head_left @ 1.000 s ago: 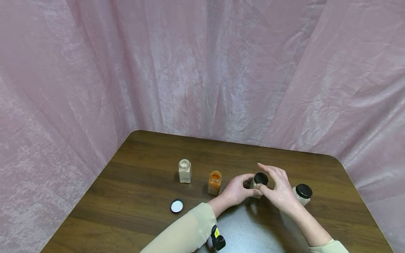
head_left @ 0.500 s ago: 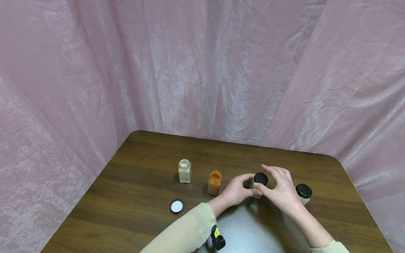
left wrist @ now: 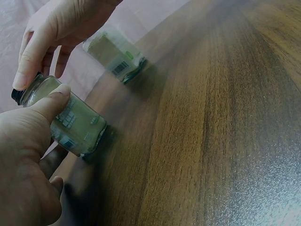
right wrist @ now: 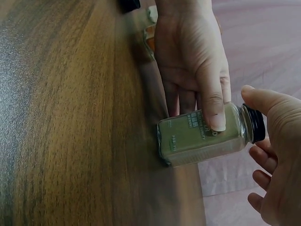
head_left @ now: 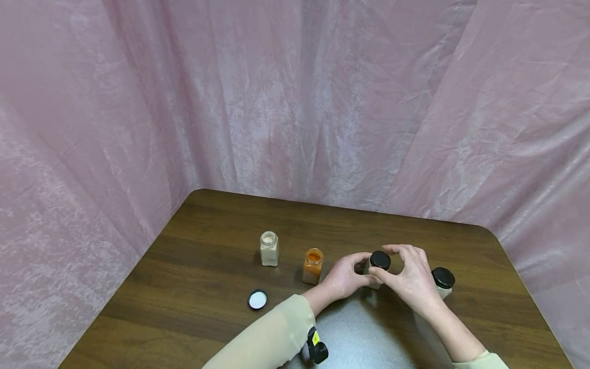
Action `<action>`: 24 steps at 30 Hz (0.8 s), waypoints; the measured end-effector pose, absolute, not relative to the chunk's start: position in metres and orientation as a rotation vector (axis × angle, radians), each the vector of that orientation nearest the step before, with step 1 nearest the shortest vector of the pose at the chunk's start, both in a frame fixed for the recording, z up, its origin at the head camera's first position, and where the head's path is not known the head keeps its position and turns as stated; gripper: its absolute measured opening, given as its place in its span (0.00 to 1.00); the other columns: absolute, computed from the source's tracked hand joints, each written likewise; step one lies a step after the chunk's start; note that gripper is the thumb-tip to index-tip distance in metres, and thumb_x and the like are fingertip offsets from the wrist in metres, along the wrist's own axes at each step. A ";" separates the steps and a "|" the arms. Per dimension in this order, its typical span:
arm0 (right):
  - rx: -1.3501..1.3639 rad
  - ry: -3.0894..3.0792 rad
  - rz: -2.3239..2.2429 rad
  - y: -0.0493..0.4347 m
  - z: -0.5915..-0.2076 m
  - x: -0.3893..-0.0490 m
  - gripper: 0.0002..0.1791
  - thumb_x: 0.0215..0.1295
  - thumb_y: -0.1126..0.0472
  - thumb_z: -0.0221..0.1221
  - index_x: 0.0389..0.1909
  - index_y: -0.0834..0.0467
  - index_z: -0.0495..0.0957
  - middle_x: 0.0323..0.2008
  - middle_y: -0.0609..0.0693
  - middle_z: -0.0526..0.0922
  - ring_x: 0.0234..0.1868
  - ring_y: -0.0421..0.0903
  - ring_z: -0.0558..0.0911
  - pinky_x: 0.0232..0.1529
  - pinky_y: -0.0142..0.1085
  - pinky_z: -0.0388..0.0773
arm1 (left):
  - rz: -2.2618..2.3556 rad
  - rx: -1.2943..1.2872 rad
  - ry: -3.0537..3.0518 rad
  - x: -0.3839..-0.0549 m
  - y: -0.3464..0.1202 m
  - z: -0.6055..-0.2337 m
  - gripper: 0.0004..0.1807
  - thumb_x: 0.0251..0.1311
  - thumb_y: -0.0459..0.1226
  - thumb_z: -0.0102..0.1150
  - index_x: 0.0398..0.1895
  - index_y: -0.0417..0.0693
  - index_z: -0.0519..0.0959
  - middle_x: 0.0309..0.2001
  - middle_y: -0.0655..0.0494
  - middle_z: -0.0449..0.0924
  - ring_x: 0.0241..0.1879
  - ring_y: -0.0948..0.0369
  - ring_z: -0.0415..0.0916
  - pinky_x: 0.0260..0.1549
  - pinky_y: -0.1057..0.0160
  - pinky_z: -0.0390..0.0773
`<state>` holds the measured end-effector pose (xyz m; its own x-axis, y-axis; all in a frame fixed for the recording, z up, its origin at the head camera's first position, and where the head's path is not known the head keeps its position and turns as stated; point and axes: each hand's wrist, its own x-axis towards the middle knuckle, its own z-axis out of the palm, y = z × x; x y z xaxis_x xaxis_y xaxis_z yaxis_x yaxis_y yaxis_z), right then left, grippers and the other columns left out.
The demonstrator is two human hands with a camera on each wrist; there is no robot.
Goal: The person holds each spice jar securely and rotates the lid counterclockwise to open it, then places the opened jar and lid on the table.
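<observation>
A square glass spice jar [right wrist: 197, 141] of greenish-tan powder stands upright on the table in the head view, wearing a black screw lid [head_left: 380, 259]. My left hand [head_left: 345, 278] grips its body, thumb flat across the label in the right wrist view. Around the lid, my right hand [head_left: 410, 279] pinches with thumb and index finger on opposite sides; its other fingers are loosely bent beside it. Close behind my right hand stands a second black-lidded spice jar [head_left: 444, 282], partly hidden by that hand in the head view.
Left of my hands stand two lidless jars, one with orange powder [head_left: 313, 267] and one with pale powder [head_left: 269, 251]. A loose lid [head_left: 257, 300] lies white side up on the wooden table [head_left: 193, 271]. Pink curtains [head_left: 295, 102] hang behind.
My right hand's index finger has come down and in to the far side of the lid. The left hand and the jar have stayed in place.
</observation>
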<state>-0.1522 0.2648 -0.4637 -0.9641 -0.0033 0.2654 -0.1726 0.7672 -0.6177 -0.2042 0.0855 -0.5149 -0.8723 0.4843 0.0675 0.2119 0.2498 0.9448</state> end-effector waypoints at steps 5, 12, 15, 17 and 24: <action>0.104 -2.731 0.999 0.265 -0.464 -0.152 0.38 0.53 0.34 0.73 0.56 0.56 0.79 0.54 0.55 0.78 0.67 0.59 0.63 0.58 0.59 0.62 | 1.662 0.649 2.282 -0.204 0.085 -0.515 0.23 0.57 0.40 0.77 0.57 0.58 0.83 0.47 0.70 0.84 0.47 0.72 0.78 0.50 0.66 0.76; 0.068 -2.750 1.039 0.265 -0.463 -0.153 0.36 0.54 0.35 0.73 0.54 0.57 0.79 0.53 0.56 0.78 0.66 0.59 0.63 0.57 0.59 0.63 | 1.657 0.643 2.286 -0.204 0.085 -0.515 0.23 0.57 0.41 0.77 0.57 0.60 0.84 0.49 0.70 0.84 0.49 0.71 0.78 0.52 0.65 0.76; 0.057 -2.750 1.054 0.264 -0.463 -0.153 0.35 0.55 0.37 0.74 0.53 0.57 0.79 0.52 0.55 0.78 0.65 0.58 0.64 0.57 0.58 0.62 | 1.661 0.653 2.286 -0.205 0.085 -0.515 0.23 0.57 0.41 0.77 0.56 0.59 0.84 0.49 0.70 0.84 0.49 0.71 0.78 0.52 0.65 0.76; 0.053 -2.744 1.066 0.264 -0.464 -0.153 0.34 0.55 0.38 0.74 0.53 0.57 0.79 0.51 0.55 0.79 0.64 0.58 0.64 0.56 0.57 0.62 | 1.657 0.661 2.290 -0.205 0.085 -0.515 0.23 0.57 0.41 0.77 0.57 0.59 0.83 0.49 0.70 0.84 0.50 0.71 0.78 0.52 0.64 0.76; 0.057 -2.724 1.101 0.262 -0.464 -0.152 0.31 0.55 0.39 0.74 0.53 0.54 0.81 0.54 0.53 0.79 0.64 0.55 0.66 0.56 0.55 0.63 | 1.624 0.660 2.316 -0.204 0.084 -0.515 0.24 0.57 0.44 0.76 0.58 0.61 0.83 0.49 0.71 0.83 0.49 0.71 0.78 0.52 0.64 0.76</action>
<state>-0.1516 0.2624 -0.4640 -0.9787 0.0402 0.2015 -0.1111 0.7215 -0.6835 -0.2042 0.0838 -0.5154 -0.8702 0.4886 0.0630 0.2257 0.2818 0.9326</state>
